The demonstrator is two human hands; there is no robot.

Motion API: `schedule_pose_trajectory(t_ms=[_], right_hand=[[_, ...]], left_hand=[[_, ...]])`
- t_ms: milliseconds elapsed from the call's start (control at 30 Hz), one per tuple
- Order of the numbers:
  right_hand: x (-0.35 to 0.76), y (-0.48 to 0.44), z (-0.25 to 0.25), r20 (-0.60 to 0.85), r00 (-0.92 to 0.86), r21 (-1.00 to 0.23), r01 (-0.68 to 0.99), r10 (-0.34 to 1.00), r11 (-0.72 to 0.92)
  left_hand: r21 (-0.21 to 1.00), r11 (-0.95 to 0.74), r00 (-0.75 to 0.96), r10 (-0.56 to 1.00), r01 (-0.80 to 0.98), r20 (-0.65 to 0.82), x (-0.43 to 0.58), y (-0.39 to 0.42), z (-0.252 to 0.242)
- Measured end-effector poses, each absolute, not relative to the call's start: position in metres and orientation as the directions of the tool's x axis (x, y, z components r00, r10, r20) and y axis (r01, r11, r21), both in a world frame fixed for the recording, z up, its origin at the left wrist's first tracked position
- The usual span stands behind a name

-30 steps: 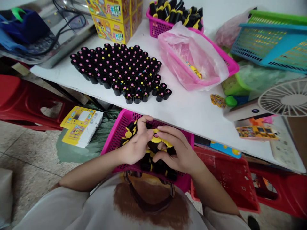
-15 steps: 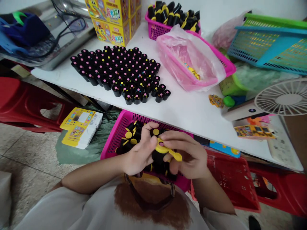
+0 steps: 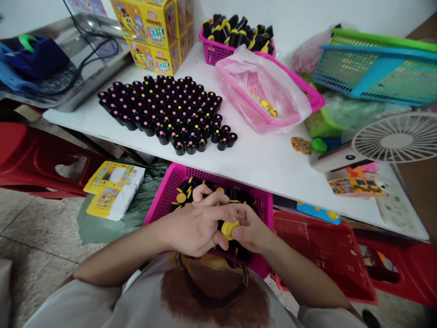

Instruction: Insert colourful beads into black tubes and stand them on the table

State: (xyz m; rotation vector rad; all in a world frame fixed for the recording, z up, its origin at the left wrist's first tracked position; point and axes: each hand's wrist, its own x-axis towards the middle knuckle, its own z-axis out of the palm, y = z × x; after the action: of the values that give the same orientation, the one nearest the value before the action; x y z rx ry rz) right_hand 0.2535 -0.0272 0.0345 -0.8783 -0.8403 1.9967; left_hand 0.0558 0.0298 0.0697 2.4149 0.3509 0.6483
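Over the pink basket (image 3: 157,205) at my lap, both hands meet around one black cup with a yellow lid (image 3: 229,229). My left hand (image 3: 196,225) wraps round the cup from the left, and its fingers cover most of the black body. From the right, my right hand (image 3: 252,229) has its fingers closed at the yellow lid. Black cups with yellow lids (image 3: 180,197) lie jumbled in the basket below. On the white table, many black cups (image 3: 164,109) stand upright in close rows, with pink or yellow dots on top.
Yellow boxes (image 3: 153,36) are stacked at the back. Behind the table's middle sit a pink basket of lidded cups (image 3: 213,52) and a bag-lined pink basket (image 3: 239,109). A fan (image 3: 396,139) stands right. Red stools (image 3: 37,159) and a red crate (image 3: 321,255) flank the table.
The yellow lid, seen earlier from above with its handle-like strip sticking out right, now faces me edge-on and lower. My left hand has moved right and over the cup. The view has shifted slightly.
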Motion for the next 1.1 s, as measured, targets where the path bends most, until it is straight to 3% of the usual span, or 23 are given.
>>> schedule_pose_trajectory(t_ms=[100,200,333,400,500,567,633,700,900,1100], right_hand=[[0.255,-0.025,0.031,-0.272,-0.374,-0.824,-0.385,0.886,-0.416],[0.269,-0.01,0.035,-0.244,-0.359,-0.909,-0.239,0.901,-0.342],[0.313,0.039,0.065,0.031,-0.139,-0.99,0.13,0.99,0.049],[0.341,0.078,0.089,0.221,0.021,-0.878,0.438,0.975,0.19],[0.375,0.15,0.122,0.403,0.139,-0.542,0.833,0.905,0.113],[0.387,0.197,0.137,0.269,0.1,-0.292,0.956,0.958,-0.018],[0.391,0.235,0.143,0.012,0.09,-0.008,0.996,0.996,-0.09],[0.39,0.26,0.144,-0.11,0.104,0.086,0.992,0.988,-0.095],[0.395,0.277,0.135,-0.199,0.065,0.112,0.993,0.978,-0.043],[0.41,0.271,0.141,-0.294,0.0,0.148,0.988,0.956,0.046]], left_hand=[[0.586,-0.793,0.874,0.393,0.165,0.285,0.055,0.034,0.069],[0.605,-0.77,0.896,0.396,0.204,0.202,0.05,0.045,0.069],[0.553,-0.757,0.907,0.422,0.347,0.009,0.049,0.067,0.068],[0.542,-0.764,0.899,0.436,0.35,0.033,0.059,0.082,0.069],[0.464,-0.749,0.754,0.616,0.473,0.226,0.087,0.105,0.074],[0.323,-0.644,0.561,0.764,0.694,0.319,0.107,0.118,0.078],[0.187,-0.522,0.445,0.83,0.832,0.336,0.122,0.128,0.08],[0.112,-0.477,0.425,0.85,0.872,0.313,0.132,0.135,0.08],[0.085,-0.456,0.416,0.861,0.886,0.293,0.137,0.141,0.075],[0.272,-0.548,0.515,0.836,0.791,0.19,0.12,0.129,0.089]])
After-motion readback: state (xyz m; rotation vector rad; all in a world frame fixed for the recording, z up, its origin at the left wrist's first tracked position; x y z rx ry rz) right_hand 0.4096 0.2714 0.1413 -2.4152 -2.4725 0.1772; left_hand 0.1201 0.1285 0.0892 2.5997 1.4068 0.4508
